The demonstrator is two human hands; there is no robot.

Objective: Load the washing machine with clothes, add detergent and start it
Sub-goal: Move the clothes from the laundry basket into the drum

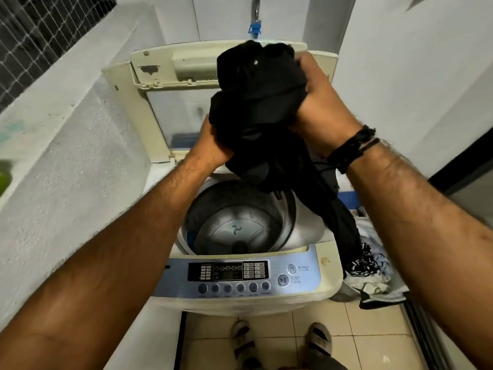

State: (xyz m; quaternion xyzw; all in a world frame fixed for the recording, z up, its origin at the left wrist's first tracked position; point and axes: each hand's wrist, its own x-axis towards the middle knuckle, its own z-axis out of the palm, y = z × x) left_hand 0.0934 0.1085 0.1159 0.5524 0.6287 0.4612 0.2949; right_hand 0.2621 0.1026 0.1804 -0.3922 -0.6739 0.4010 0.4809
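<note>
A top-loading washing machine (326, 265) stands in front of me with its lid (149, 102) folded up at the back. Its steel drum (240, 231) is open, and only a small dark item lies near its front. I hold a bundle of black clothes (258, 102) above the drum with both hands. My left hand (210, 145) grips the bundle's lower left side. My right hand (320, 102) grips its right side. A long black piece hangs down to the right of the machine. The control panel (234, 276) faces me at the front.
A pile of white and dark laundry (373, 273) lies on the floor at the machine's right. A rough white wall (66, 156) runs close on the left, a white wall on the right. A blue tap (254, 28) hangs above the lid. My sandalled feet stand on beige tiles (368, 324).
</note>
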